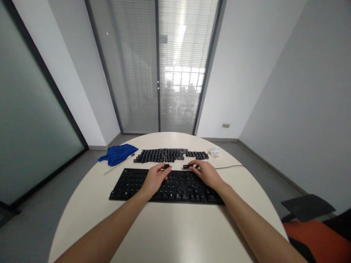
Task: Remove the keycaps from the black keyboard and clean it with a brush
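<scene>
A black keyboard point(131, 184) lies across the table before me, many of its keys bare of caps and the bottom row still capped. Over its upper middle, my left hand point(155, 178) pinches a small black keycap point(167, 166) between thumb and fingers. My right hand point(206, 172) is at the keyboard's upper right edge, its fingertips closed on the end of a wide black keycap point(187, 166). Behind the keyboard, loose keycaps point(156, 155) are laid out in rows, with a smaller group of keycaps point(196, 155) to their right.
A blue cloth point(119, 154) and a thin brush point(120, 166) lie at the left of the round table point(175, 230). Crumpled white tissue point(215, 152) sits at the back right. A cable point(230, 167) runs off the right edge. A chair point(318, 233) stands at the right.
</scene>
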Tool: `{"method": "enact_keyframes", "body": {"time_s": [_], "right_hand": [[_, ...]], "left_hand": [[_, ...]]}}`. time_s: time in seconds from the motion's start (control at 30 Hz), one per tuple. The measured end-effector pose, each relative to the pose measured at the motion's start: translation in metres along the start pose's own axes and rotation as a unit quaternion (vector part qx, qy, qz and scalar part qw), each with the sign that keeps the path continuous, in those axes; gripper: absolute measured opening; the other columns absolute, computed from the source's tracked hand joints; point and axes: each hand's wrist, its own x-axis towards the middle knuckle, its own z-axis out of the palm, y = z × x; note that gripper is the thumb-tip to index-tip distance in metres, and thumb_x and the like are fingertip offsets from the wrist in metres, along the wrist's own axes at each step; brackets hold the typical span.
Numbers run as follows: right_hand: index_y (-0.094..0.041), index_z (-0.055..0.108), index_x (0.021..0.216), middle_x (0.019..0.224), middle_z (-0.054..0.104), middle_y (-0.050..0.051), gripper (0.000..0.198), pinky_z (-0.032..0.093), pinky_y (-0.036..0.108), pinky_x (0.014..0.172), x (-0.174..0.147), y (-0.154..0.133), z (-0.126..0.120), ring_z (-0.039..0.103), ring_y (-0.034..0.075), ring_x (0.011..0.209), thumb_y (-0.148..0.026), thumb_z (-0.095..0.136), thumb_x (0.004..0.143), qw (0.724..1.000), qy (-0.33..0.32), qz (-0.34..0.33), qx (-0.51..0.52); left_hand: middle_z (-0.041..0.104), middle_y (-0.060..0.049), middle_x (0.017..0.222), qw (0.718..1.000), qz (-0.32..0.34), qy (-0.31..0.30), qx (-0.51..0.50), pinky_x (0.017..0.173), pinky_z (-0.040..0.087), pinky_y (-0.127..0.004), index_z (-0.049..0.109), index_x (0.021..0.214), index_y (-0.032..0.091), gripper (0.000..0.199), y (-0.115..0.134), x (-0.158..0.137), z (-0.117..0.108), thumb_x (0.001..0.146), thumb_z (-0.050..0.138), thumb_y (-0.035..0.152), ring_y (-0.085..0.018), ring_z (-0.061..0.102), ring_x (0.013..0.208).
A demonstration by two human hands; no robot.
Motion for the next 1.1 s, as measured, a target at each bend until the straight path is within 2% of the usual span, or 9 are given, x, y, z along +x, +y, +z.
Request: {"method": "enact_keyframes", "body": {"time_s": [0.13, 0.2, 0.3, 0.4, 0.57, 0.8, 1.1], "right_hand": [[-0.024, 0.071, 0.105, 0.105, 0.071, 0.005, 0.02, 0.048, 0.029, 0.077, 0.014, -0.007, 0.009, 0.067, 0.019, 0.086, -0.031, 0.06, 0.09, 0.998, -0.013, 0.017, -0.063], [-0.025, 0.072, 0.104, 0.104, 0.072, 0.004, 0.02, 0.047, 0.027, 0.076, 0.023, -0.011, 0.012, 0.067, 0.019, 0.088, -0.029, 0.062, 0.087, 0.994, -0.025, 0.046, -0.094], [-0.026, 0.074, 0.101, 0.1, 0.073, 0.005, 0.02, 0.047, 0.028, 0.077, 0.036, -0.016, 0.017, 0.067, 0.022, 0.092, -0.025, 0.064, 0.083, 0.99, -0.023, 0.076, -0.118], [-0.025, 0.074, 0.101, 0.106, 0.072, 0.007, 0.022, 0.048, 0.031, 0.08, 0.044, -0.02, 0.024, 0.066, 0.025, 0.097, -0.022, 0.063, 0.082, 0.988, -0.009, 0.087, -0.131], [-0.029, 0.074, 0.105, 0.113, 0.07, 0.005, 0.024, 0.048, 0.029, 0.085, 0.046, -0.025, 0.034, 0.066, 0.022, 0.1, -0.025, 0.059, 0.088, 0.988, 0.007, 0.084, -0.13], [-0.028, 0.074, 0.108, 0.108, 0.072, 0.005, 0.025, 0.049, 0.03, 0.085, 0.045, -0.024, 0.033, 0.066, 0.023, 0.101, -0.029, 0.061, 0.087, 0.989, 0.009, 0.092, -0.114], [-0.028, 0.069, 0.115, 0.103, 0.074, 0.004, 0.029, 0.049, 0.03, 0.081, 0.046, -0.025, 0.033, 0.067, 0.023, 0.099, -0.03, 0.06, 0.087, 0.99, 0.005, 0.097, -0.1]], "left_hand": [[0.066, -0.001, 0.072, 1.0, 0.003, -0.008, 0.001, 0.05, 0.037, -0.021, 0.072, 0.09, 0.012, 0.034, -0.004, 0.001, -0.001, 0.076, 0.069, 0.043, -0.011, 0.054, 0.054], [0.066, -0.001, 0.071, 1.0, 0.0, -0.01, -0.002, 0.049, 0.037, -0.021, 0.072, 0.09, 0.012, 0.035, -0.006, 0.002, 0.0, 0.075, 0.069, 0.043, -0.011, 0.054, 0.053], [0.066, -0.001, 0.069, 1.0, -0.005, -0.013, -0.008, 0.05, 0.039, -0.021, 0.072, 0.088, 0.012, 0.034, -0.005, 0.002, 0.0, 0.074, 0.07, 0.043, -0.011, 0.055, 0.053], [0.066, -0.001, 0.067, 1.0, -0.007, -0.016, -0.011, 0.053, 0.042, -0.021, 0.072, 0.088, 0.012, 0.033, -0.001, 0.0, 0.001, 0.074, 0.071, 0.042, -0.011, 0.057, 0.054], [0.068, -0.002, 0.067, 0.999, -0.015, -0.024, -0.016, 0.054, 0.046, -0.022, 0.073, 0.089, 0.013, 0.034, 0.003, -0.002, 0.002, 0.072, 0.073, 0.043, -0.013, 0.061, 0.056], [0.073, -0.006, 0.081, 0.999, -0.005, -0.036, -0.032, 0.06, 0.052, -0.025, 0.071, 0.09, 0.013, 0.035, 0.004, -0.004, 0.005, 0.073, 0.075, 0.044, -0.016, 0.067, 0.062], [0.072, -0.005, 0.082, 0.998, -0.009, -0.05, -0.026, 0.063, 0.053, -0.026, 0.07, 0.091, 0.014, 0.031, 0.003, -0.004, 0.006, 0.076, 0.074, 0.04, -0.016, 0.069, 0.065]]}}
